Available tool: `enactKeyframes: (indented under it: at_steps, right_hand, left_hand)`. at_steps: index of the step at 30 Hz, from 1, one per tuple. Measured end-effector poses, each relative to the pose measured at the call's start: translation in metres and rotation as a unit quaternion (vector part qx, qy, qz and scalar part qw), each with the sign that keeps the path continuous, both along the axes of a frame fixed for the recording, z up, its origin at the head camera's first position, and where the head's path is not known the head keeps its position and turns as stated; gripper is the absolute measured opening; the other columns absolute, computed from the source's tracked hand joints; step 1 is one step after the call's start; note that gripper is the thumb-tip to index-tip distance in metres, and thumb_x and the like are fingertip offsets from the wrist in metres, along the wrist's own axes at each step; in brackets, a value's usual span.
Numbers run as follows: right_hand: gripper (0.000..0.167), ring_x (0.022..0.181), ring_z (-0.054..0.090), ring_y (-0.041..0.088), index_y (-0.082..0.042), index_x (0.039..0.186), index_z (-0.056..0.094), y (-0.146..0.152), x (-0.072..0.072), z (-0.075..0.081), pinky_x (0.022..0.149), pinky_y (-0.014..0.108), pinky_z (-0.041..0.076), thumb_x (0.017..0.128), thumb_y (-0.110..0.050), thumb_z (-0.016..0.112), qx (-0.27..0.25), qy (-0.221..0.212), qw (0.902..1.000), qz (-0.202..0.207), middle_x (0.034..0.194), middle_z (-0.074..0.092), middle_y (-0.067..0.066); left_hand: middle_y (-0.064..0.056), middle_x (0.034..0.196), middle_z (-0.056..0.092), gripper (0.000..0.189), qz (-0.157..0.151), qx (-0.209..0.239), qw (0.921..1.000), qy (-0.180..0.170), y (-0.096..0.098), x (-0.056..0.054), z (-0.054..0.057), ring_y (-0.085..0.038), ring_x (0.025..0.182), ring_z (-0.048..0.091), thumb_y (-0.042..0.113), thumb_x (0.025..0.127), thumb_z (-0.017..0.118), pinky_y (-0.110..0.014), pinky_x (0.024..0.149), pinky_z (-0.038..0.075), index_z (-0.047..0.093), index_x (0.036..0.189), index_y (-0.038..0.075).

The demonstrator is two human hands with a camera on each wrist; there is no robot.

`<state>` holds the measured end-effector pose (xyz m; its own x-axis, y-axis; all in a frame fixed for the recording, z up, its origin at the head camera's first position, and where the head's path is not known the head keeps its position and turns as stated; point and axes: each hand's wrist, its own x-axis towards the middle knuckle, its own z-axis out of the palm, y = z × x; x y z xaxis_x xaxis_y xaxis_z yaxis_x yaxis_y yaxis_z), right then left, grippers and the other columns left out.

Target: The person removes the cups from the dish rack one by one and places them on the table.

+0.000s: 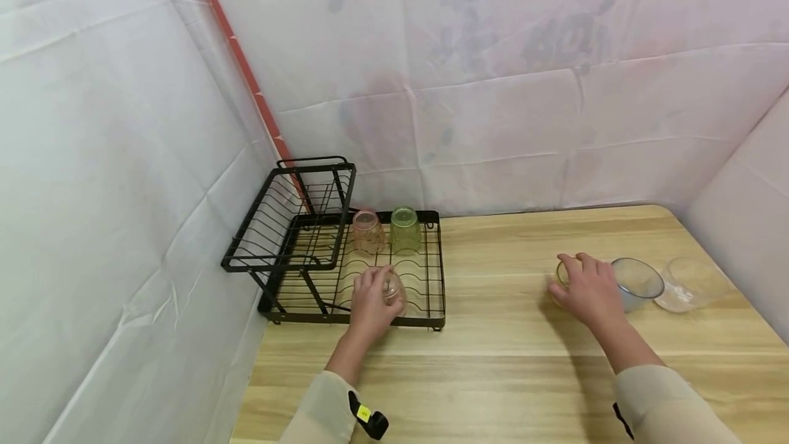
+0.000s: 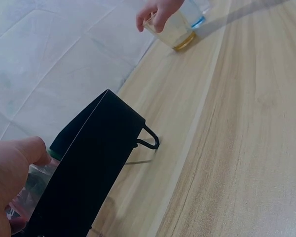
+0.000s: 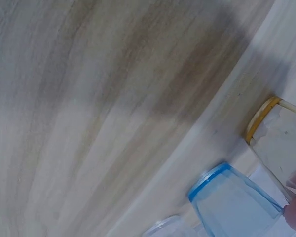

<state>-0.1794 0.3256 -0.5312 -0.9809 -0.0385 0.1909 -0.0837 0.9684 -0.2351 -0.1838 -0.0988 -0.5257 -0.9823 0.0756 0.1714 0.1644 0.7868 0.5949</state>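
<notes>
My left hand (image 1: 372,300) holds a clear glass (image 1: 397,298) at the front of the black dish rack (image 1: 441,273). Behind that glass, a pink glass (image 1: 368,230) and a green glass (image 1: 405,230) stand upside down in the rack. Over on the right, my right hand (image 1: 590,291) grips a yellow glass from above by its rim; the left wrist view shows this yellow glass (image 2: 176,33) upright, its amber base at the tabletop. Right beside it stands a blue glass (image 3: 237,202), close to the right fingers.
Another clear glass (image 1: 690,286) stands to the right of the blue one, near the right edge of the wooden table (image 1: 493,348). An upper wire tier (image 1: 265,218) rises over the rack's left side. White sheeting (image 1: 493,122) hangs behind and at both sides.
</notes>
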Motion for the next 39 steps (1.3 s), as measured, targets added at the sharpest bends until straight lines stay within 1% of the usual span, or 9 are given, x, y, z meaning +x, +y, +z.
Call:
enactKeyframes:
  at_steps: [7, 14, 16, 21, 25, 29, 33, 36, 39]
  right_hand:
    - [0.063, 0.127, 0.025, 0.059, -0.007, 0.139, 0.043, 0.000, 0.005, 0.007, 0.104, 0.073, 0.013, 0.086, -0.034, 0.066, 0.004, 0.016, 0.9998, 0.011, 0.141, 0.032, 0.037]
    - [0.065, 0.128, 0.029, 0.057, -0.006, 0.138, 0.047, -0.017, 0.017, 0.012, 0.102, 0.072, 0.017, 0.083, -0.032, 0.072, -0.026, 0.080, 0.9958, 0.036, 0.140, 0.037, 0.036]
    - [0.062, 0.127, 0.032, 0.057, -0.005, 0.136, 0.050, -0.027, 0.021, 0.012, 0.101, 0.071, 0.019, 0.083, -0.030, 0.072, -0.040, 0.102, 0.9928, 0.047, 0.138, 0.040, 0.035]
    - [0.055, 0.124, 0.037, 0.053, -0.003, 0.129, 0.056, -0.053, 0.030, 0.014, 0.100, 0.068, 0.025, 0.079, -0.018, 0.073, -0.109, 0.159, 0.9781, 0.078, 0.134, 0.044, 0.033]
    - [0.054, 0.123, 0.039, 0.052, -0.001, 0.129, 0.057, -0.072, 0.038, 0.013, 0.098, 0.068, 0.029, 0.077, -0.010, 0.073, -0.167, 0.174, 0.9666, 0.087, 0.133, 0.046, 0.032]
    - [0.054, 0.122, 0.040, 0.051, 0.000, 0.129, 0.057, -0.090, 0.047, 0.010, 0.094, 0.065, 0.034, 0.078, -0.006, 0.073, -0.213, 0.163, 0.9596, 0.084, 0.131, 0.047, 0.031]
    - [0.054, 0.125, 0.039, 0.048, -0.002, 0.131, 0.056, -0.106, 0.054, 0.011, 0.093, 0.064, 0.036, 0.080, -0.006, 0.072, -0.234, 0.142, 0.9579, 0.085, 0.132, 0.048, 0.026]
    - [0.054, 0.127, 0.039, 0.045, -0.005, 0.134, 0.055, -0.116, 0.059, 0.014, 0.094, 0.064, 0.037, 0.083, -0.007, 0.072, -0.247, 0.127, 0.9570, 0.084, 0.134, 0.047, 0.023]
    - [0.054, 0.128, 0.039, 0.043, -0.007, 0.137, 0.053, -0.126, 0.063, 0.020, 0.095, 0.064, 0.036, 0.087, -0.010, 0.071, -0.286, 0.095, 0.9496, 0.084, 0.137, 0.047, 0.021]
  left_hand:
    - [-0.006, 0.136, 0.047, 0.073, 0.001, 0.003, 1.0000, 0.003, 0.001, 0.001, 0.000, -0.032, 0.128, 0.040, 0.019, 0.073, 0.077, -0.055, 0.100, 0.042, 0.050, 0.140, 0.027]
    - [-0.004, 0.137, 0.047, 0.070, 0.002, 0.026, 0.9996, 0.008, 0.002, 0.002, -0.002, -0.030, 0.128, 0.039, 0.019, 0.073, 0.077, -0.055, 0.099, 0.042, 0.053, 0.138, 0.026]
    - [-0.003, 0.136, 0.048, 0.069, 0.007, 0.037, 0.9991, 0.017, 0.001, 0.003, -0.003, -0.030, 0.128, 0.040, 0.017, 0.072, 0.077, -0.055, 0.097, 0.042, 0.055, 0.136, 0.027]
    - [-0.001, 0.138, 0.048, 0.066, 0.022, 0.106, 0.9937, 0.030, -0.002, 0.006, -0.002, -0.028, 0.127, 0.040, 0.012, 0.072, 0.078, -0.053, 0.097, 0.045, 0.057, 0.133, 0.027]
    - [-0.001, 0.140, 0.047, 0.063, 0.036, 0.169, 0.9846, 0.028, -0.007, 0.008, 0.004, -0.025, 0.128, 0.039, 0.011, 0.075, 0.077, -0.052, 0.095, 0.046, 0.054, 0.132, 0.027]
    - [-0.001, 0.135, 0.047, 0.059, 0.034, 0.225, 0.9736, 0.013, -0.009, 0.011, 0.011, -0.025, 0.125, 0.043, 0.012, 0.079, 0.075, -0.047, 0.090, 0.049, 0.052, 0.132, 0.026]
    - [-0.001, 0.135, 0.046, 0.059, 0.031, 0.295, 0.9545, -0.029, -0.005, 0.015, 0.019, -0.027, 0.123, 0.048, 0.012, 0.080, 0.073, -0.041, 0.086, 0.053, 0.049, 0.132, 0.027]
    - [-0.006, 0.136, 0.048, 0.058, 0.022, 0.342, 0.9377, -0.057, 0.001, 0.019, 0.025, -0.029, 0.122, 0.050, 0.008, 0.081, 0.072, -0.040, 0.086, 0.053, 0.047, 0.132, 0.024]
    - [-0.010, 0.133, 0.050, 0.056, 0.001, 0.369, 0.9266, -0.072, 0.008, 0.024, 0.029, -0.030, 0.121, 0.049, 0.003, 0.082, 0.069, -0.033, 0.085, 0.053, 0.047, 0.131, 0.019]
